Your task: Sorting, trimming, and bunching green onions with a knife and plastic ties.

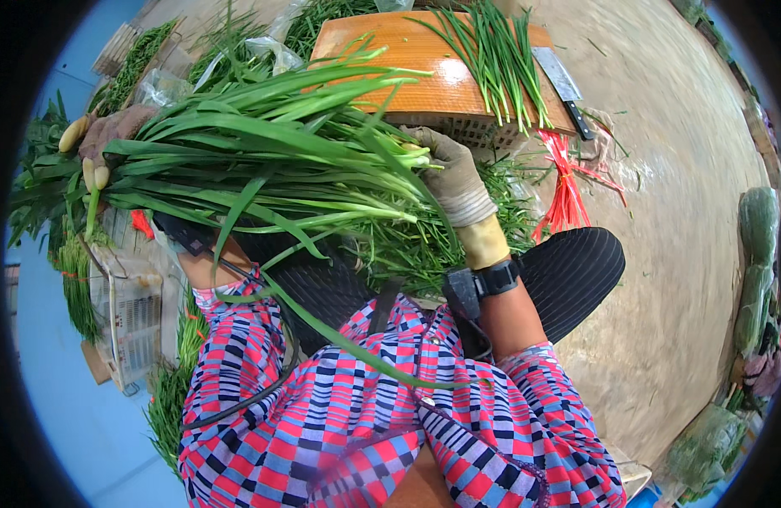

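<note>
A big bunch of garlic chives (272, 152) lies across the air above my lap, its leaves drooping toward my shirt. My left hand (119, 140), in a worn glove with yellow fingertips, is closed round the leafy end at the far left. On the right, my right hand (449, 169) wears a dirty beige glove and pinches at the pale stem ends; its fingertips are partly hidden by the stalks. Beyond the bunch, a smaller sheaf of chives (496, 63) rests on an orange wooden board (407, 63). A cleaver (564, 89) with a black handle lies at the board's right edge.
Red plastic ties (564, 186) hang beside the board. Loose green trimmings (424, 254) are heaped between my knees. A white crate (136, 313) and tied green bundles (77, 288) stand at the left. Wrapped vegetables (756, 262) line the far right of the concrete floor (661, 212).
</note>
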`<state>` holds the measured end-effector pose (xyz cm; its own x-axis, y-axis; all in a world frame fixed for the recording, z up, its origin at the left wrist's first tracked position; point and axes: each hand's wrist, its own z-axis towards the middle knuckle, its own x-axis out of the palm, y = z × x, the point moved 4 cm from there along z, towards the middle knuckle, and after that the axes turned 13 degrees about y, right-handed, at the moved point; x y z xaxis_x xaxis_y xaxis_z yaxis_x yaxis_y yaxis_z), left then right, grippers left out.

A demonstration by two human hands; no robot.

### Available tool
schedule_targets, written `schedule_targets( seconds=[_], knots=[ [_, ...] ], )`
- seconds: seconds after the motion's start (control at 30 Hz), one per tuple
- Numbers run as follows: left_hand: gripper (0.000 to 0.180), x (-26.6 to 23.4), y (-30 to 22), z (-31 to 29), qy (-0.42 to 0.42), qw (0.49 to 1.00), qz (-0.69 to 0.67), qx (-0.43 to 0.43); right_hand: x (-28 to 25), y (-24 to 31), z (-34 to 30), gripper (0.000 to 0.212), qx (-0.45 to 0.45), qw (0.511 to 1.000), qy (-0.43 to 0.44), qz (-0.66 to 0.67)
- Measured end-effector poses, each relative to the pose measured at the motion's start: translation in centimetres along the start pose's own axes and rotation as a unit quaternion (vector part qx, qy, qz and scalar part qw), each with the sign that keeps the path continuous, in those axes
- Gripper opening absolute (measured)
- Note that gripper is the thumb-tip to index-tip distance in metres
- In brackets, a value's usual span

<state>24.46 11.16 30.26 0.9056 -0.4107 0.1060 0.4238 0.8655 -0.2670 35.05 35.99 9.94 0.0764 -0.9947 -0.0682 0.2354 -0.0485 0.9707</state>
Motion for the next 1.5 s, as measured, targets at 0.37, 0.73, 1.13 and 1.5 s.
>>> schedule_targets(
  seconds=[0.37,0.73,1.13,1.5],
  knots=[
    [0.007,0.1,-0.6,-0.5,-0.058,0.998,0.019,0.025,0.8,2.6,2.0,0.025,0.146,0.963,0.211,0.086],
    [0.068,-2.0,-1.8,-1.0,-0.106,0.990,0.089,0.002,-3.0,-4.8,-2.4,0.026,0.235,0.950,-0.010,-0.205],
    [0.072,-8.2,-11.9,-3.4,-0.142,0.968,0.208,0.019,0.2,0.3,1.8,0.021,0.063,0.980,-0.053,0.182],
    [0.067,-11.9,-13.8,-6.2,-0.184,0.918,0.318,-0.147,0.4,-3.9,1.6,0.025,0.237,0.877,-0.075,-0.411]
  ],
)
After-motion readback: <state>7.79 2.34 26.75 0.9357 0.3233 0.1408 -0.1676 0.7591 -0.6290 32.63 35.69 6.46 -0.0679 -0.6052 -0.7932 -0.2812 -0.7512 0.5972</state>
